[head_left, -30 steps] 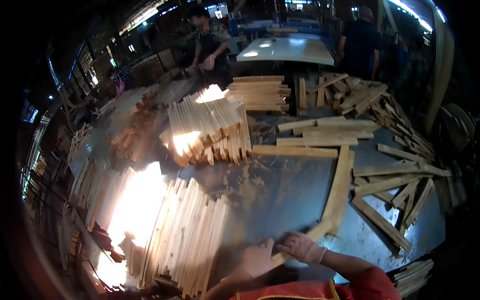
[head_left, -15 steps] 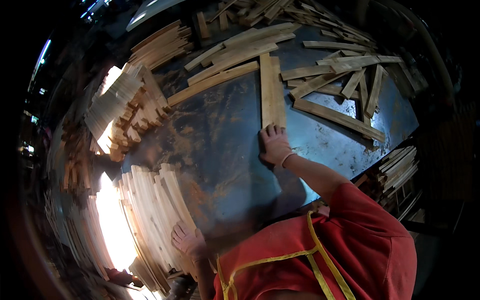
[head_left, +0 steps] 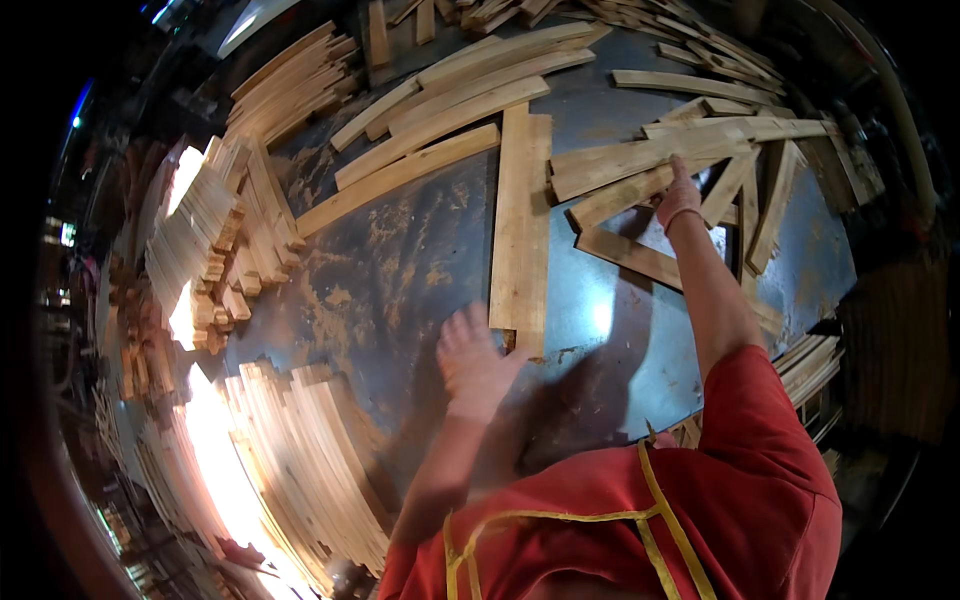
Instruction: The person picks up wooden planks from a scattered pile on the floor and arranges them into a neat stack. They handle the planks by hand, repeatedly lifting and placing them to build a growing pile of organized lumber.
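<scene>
My left hand (head_left: pixel 472 362) lies with fingers spread, slightly blurred, over the metal tabletop (head_left: pixel 400 260). Its thumb reaches to the near ends of two pale wooden boards (head_left: pixel 520 220), which lie side by side and point away from me. My right hand (head_left: pixel 680 195) reaches into the loose pile on the right. There its fingers close on the near edge of a wooden plank (head_left: pixel 630 160), the thumb side partly hidden. Under that one, other planks lie crossed, among them a long plank (head_left: pixel 630 255) nearer to me.
To the left stand a stack of pale strips (head_left: pixel 300 440) and a block of stacked sticks (head_left: pixel 200 230). Several long boards (head_left: pixel 440 120) lie across the far side. More loose strips (head_left: pixel 700 50) are heaped at the far right, and lumber (head_left: pixel 805 370) sits below the table's right edge.
My right hand left the two boards and went right to the plank pile. My left hand rose from the strip stack to the boards' near ends. Those boards now reach closer to me.
</scene>
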A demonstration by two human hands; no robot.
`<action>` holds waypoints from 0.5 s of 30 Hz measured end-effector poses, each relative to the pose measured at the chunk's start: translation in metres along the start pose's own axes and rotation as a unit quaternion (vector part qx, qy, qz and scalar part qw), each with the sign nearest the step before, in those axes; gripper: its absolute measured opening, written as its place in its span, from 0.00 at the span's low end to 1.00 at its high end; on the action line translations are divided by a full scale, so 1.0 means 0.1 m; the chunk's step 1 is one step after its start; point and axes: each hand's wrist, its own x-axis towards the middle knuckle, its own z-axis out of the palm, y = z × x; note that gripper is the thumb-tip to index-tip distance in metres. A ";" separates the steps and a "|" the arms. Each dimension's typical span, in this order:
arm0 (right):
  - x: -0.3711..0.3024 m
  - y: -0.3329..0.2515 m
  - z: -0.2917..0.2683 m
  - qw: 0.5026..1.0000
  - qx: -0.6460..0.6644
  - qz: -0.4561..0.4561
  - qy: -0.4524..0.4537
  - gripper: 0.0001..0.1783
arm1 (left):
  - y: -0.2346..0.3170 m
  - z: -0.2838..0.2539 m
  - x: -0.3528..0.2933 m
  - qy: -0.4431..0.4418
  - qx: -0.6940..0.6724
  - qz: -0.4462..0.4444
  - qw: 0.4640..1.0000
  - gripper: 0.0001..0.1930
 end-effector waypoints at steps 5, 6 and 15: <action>-0.26 -0.02 0.27 0.980 -0.142 0.113 -0.080 0.38 | 0.24 0.13 0.46 -0.061 0.068 -0.032 0.995 0.58; -0.19 -0.06 -0.01 0.976 -0.145 0.047 -0.157 0.36 | 0.25 0.07 0.55 -0.073 0.051 -0.028 0.996 0.57; -1.91 0.23 -1.29 0.911 -0.042 0.228 -0.340 0.23 | -1.26 -0.31 -1.08 -0.187 -0.388 -0.092 0.898 0.45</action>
